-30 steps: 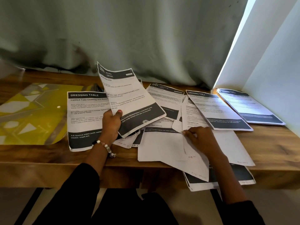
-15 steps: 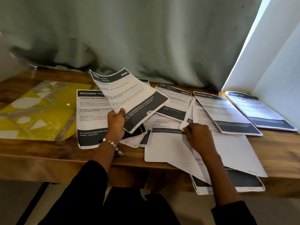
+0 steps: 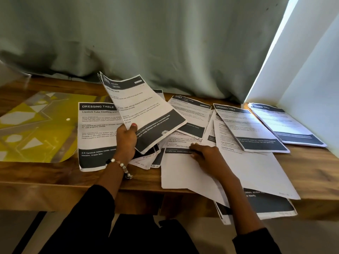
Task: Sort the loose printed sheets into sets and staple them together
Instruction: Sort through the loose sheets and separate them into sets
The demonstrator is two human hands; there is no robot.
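My left hand [image 3: 126, 139] grips a few printed sheets headed "Kitchen" [image 3: 141, 109] by their lower left edge, lifted and tilted above the table. My right hand [image 3: 205, 154] rests flat on the loose pile of sheets [image 3: 183, 171] at the table's front, fingertips on a dark band of print. A "Dressing Table" sheet about lipstick tubes [image 3: 95, 132] lies flat to the left. Two more "Dressing Table" sheets lie to the right: one [image 3: 251, 129] on top of the pile, another [image 3: 286, 123] by the wall. No stapler is in view.
A yellow plastic folder [image 3: 36, 129] lies on the wooden table [image 3: 45, 176] at the left. A grey-green curtain [image 3: 146, 43] hangs behind. A white wall [image 3: 311, 79] bounds the right side. Some sheets [image 3: 260, 206] overhang the table's front edge.
My left hand has tipped the held sheets more upright and slightly rightward. My right hand has slid a little left across the pile.
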